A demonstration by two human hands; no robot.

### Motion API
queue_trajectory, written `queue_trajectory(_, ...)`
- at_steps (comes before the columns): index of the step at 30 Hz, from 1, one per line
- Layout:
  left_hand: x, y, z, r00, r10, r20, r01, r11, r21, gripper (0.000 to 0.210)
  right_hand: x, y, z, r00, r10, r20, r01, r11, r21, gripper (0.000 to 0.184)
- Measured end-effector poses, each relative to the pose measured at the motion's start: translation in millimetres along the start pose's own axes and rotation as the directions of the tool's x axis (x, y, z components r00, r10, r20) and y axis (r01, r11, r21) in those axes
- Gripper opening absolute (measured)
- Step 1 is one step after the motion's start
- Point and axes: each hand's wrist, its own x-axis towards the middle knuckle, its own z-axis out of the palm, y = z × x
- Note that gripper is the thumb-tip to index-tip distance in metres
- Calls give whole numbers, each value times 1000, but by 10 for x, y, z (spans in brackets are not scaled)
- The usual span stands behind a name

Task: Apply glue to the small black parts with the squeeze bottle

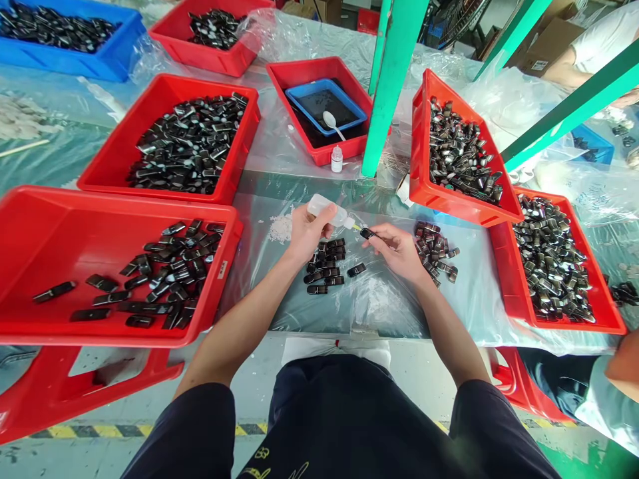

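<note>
My left hand [308, 233] is wrapped round a translucent white squeeze bottle [327, 209], which lies tilted with its thin nozzle pointing right. Between the fingertips of my right hand [397, 249] is a small glossy black clip-like piece [368, 233]. The nozzle tip meets or nearly meets that piece; I cannot tell which. Below my hands, several similar black pieces [327, 266] lie grouped on the plastic-covered table, and a single one [356, 269] rests just to their right. Beside my right wrist is a loose pile of brownish-black pieces [434, 249].
Red bins of black pieces stand at left [232, 229] and right [509, 279]. A tilted red bin [419, 153] rests against another. Behind my hands are a small bottle [337, 159], a blue tray [304, 110] with a white spoon, and a green post [384, 100]. Other people sit at right.
</note>
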Motion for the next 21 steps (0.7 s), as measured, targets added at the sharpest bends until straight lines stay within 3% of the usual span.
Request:
queue_trajectory(8,-2,45,30,999,-30,-13,30,999,13,57,10,-9,48,998,-33,-54,34,999,10,56)
queue_trajectory(15,-17,92,61,998,-48,-33,47,998,-31,57,-2,-16,60,988,-53,-144,50,998,-24,42)
queue_trajectory(21,-6,56,46,998,-56,-36,54,998,-41,53,-9,57,60,983,-104,-151,96,994,-56,37)
